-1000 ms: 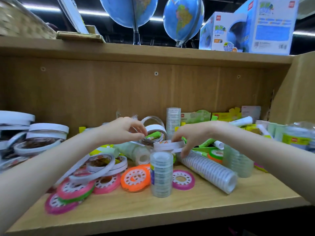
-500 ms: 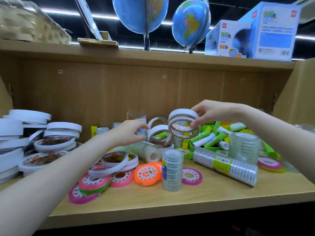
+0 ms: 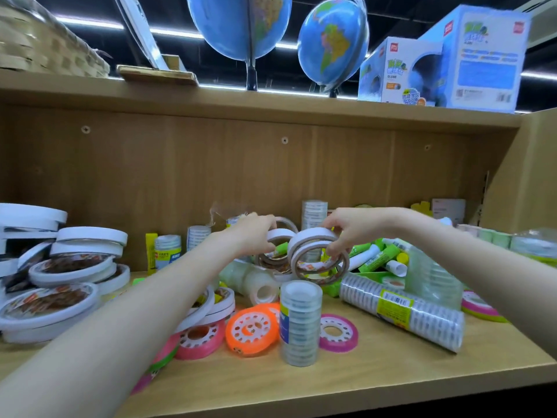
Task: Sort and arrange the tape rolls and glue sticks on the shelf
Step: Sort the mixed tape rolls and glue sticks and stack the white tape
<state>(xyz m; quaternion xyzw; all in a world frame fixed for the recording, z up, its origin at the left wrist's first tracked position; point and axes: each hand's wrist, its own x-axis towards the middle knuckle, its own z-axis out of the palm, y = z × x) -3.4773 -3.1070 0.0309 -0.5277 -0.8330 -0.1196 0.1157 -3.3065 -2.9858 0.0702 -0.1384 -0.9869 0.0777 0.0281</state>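
Wooden shelf cluttered. Right hand, 12 o'clock of the upright clear tape stack, fingers curled, pinches white tape rolls on edge, holes facing viewer. Left hand, at their 9 o'clock, grips another white roll.

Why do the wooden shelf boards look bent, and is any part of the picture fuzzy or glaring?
Head view: the wide-angle lens bows the upper wooden shelf board; ceiling strip lights glare white against a dark ceiling; the near left forearm and the pink tape reel beneath it are smeared; the upright stack of clear tape rolls looks soft, while the right hand gripping white double-sided tape rings reads fairly clearly.
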